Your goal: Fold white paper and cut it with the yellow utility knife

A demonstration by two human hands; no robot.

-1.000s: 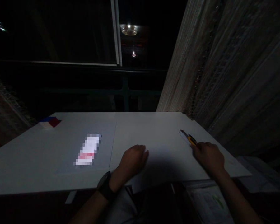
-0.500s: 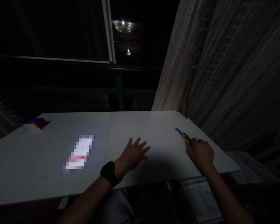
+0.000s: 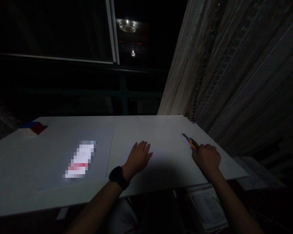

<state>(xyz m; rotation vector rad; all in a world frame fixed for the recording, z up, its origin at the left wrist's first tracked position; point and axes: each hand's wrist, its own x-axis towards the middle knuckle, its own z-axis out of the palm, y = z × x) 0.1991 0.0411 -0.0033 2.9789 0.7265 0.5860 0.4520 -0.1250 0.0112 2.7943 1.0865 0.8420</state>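
My right hand [image 3: 207,158] is closed around a yellow utility knife [image 3: 192,143] over the right side of the white table [image 3: 161,130]. The knife's blade points forward and to the left, away from me. Near the middle of the table is my left hand [image 3: 138,157], holding nothing, with its fingers stretched forward and slightly bent. A black watch [image 3: 118,177] is on the left wrist. To the left of that hand, a bright phone-like rectangle [image 3: 81,159], blurred into blocks, lies on a pale sheet [image 3: 102,156]. A narrow white shape beside the blade is too dim to make out.
A blue, red and white block [image 3: 31,128] sits at the table's far left. Hanging strands of a curtain [image 3: 178,65] come down at the right back corner. Behind the table is a dark window with a pale frame [image 3: 113,32]. Dim items lie below the right edge.
My left hand's fingers have drawn closer together, from widely spread to loosely side by side. The right hand keeps its hold on the utility knife. The view has shifted slightly.
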